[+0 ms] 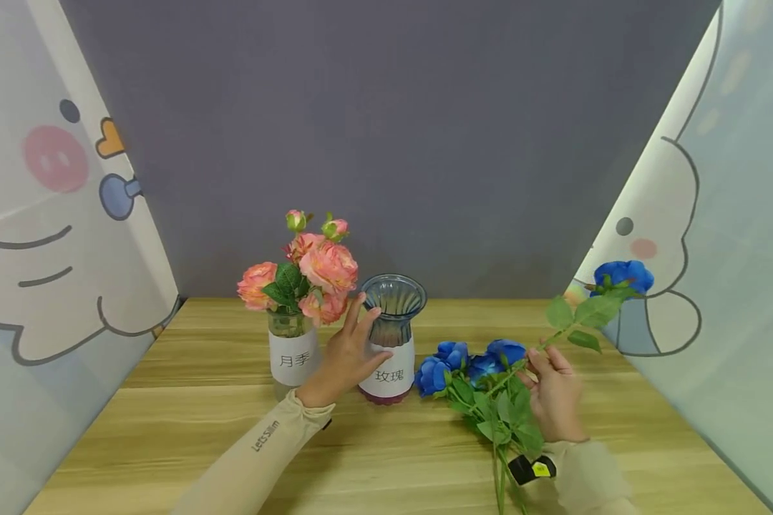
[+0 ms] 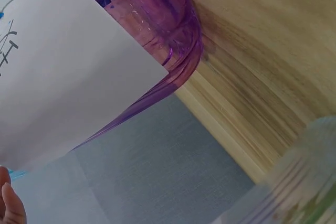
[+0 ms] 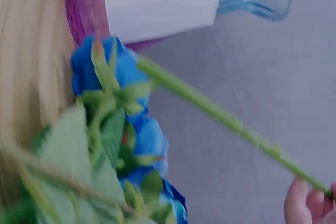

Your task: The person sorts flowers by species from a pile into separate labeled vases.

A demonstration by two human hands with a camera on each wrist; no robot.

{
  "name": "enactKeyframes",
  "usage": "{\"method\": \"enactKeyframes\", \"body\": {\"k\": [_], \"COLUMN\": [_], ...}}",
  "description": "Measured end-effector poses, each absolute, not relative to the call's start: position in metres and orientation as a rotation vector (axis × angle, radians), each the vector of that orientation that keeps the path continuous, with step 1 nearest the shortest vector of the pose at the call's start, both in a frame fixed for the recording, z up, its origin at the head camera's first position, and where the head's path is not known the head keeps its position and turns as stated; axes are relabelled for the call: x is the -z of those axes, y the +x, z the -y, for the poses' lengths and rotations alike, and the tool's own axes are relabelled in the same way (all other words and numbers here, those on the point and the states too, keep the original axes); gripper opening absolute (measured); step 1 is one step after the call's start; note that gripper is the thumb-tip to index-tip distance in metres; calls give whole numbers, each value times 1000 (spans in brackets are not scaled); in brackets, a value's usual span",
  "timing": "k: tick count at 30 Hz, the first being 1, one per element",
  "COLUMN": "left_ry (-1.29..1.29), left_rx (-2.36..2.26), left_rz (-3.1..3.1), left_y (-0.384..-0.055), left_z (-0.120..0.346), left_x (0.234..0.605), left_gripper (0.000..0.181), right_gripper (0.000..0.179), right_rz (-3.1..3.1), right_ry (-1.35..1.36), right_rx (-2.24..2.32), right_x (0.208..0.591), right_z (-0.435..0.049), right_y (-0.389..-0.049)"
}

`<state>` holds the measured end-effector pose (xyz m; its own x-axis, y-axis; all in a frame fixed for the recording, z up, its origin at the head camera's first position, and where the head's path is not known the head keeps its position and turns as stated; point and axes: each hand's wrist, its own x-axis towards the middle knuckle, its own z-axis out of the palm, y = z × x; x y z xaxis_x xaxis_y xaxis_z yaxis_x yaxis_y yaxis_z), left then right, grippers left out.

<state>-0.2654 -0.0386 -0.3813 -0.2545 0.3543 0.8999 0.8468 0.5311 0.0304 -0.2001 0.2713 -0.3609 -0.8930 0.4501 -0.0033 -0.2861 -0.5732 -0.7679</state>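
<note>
In the head view a vase (image 1: pixel 393 330) with clear blue glass above, purple-pink glass below and a white lettered label stands upright. My left hand (image 1: pixel 344 355) is at its left side, fingers spread, thumb in front of the label; how firmly they touch cannot be seen. The left wrist view shows the label (image 2: pixel 73 72) close up, with fingertips (image 2: pixel 11 205) at the lower left corner. My right hand (image 1: pixel 555 393) pinches the stem of a blue rose (image 1: pixel 623 277), its bloom up to the right. Beneath that stem lie several other blue roses (image 1: pixel 452 355) with green leaves.
Left of the left hand, a second labelled glass vase (image 1: pixel 290 355) holds pink flowers (image 1: pixel 328 267). Everything stands on a wood-grain table (image 1: pixel 219 408). A grey panel (image 1: pixel 386 143) closes the back, and cartoon-printed panels (image 1: pixel 741 286) flank the sides.
</note>
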Motion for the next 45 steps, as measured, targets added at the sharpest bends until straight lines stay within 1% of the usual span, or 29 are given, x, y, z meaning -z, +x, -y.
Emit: {"method": "enactKeyframes", "body": {"k": [3, 5, 8, 9, 12, 17, 21, 30, 37, 41, 45], "left_ry": [-1008, -1010, -1007, -1008, -1009, -1034, -1055, -1028, -1030, -1028, -1029], "left_rx": [666, 662, 660, 661, 651, 625, 615, 614, 610, 616, 645], "left_rz": [1827, 1822, 1820, 1821, 1832, 1835, 1849, 1874, 1861, 1876, 1894], "left_y": [-266, -267, -269, -269, -270, -272, -273, -270, -270, -268, -266], "left_z": [39, 40, 41, 42, 44, 47, 49, 49, 44, 45, 49], "left_x": [381, 381, 380, 380, 379, 377, 376, 372, 377, 378, 378], "left_gripper": [114, 113, 112, 113, 114, 118, 121, 121, 126, 125, 122], "right_gripper": [28, 35, 53, 56, 58, 55, 49, 37, 24, 21, 22], "right_rz": [1176, 1249, 1379, 1415, 1458, 1418, 1390, 1334, 1213, 1142, 1135], "right_ry": [-358, -378, -350, -336, -301, -253, -174, -40, 83, 159, 183], "right_rx": [-2378, -2347, -2314, -2307, -2291, -2266, -2246, -2203, -2144, -2110, -2073], "right_x": [362, 363, 363, 363, 364, 363, 352, 301, 266, 248, 235], "right_z": [-260, -251, -237, -232, -217, -196, -188, -184, -192, -194, -184], "right_y": [-201, -201, -204, -204, -207, -212, -218, -235, -236, -235, -237]}}
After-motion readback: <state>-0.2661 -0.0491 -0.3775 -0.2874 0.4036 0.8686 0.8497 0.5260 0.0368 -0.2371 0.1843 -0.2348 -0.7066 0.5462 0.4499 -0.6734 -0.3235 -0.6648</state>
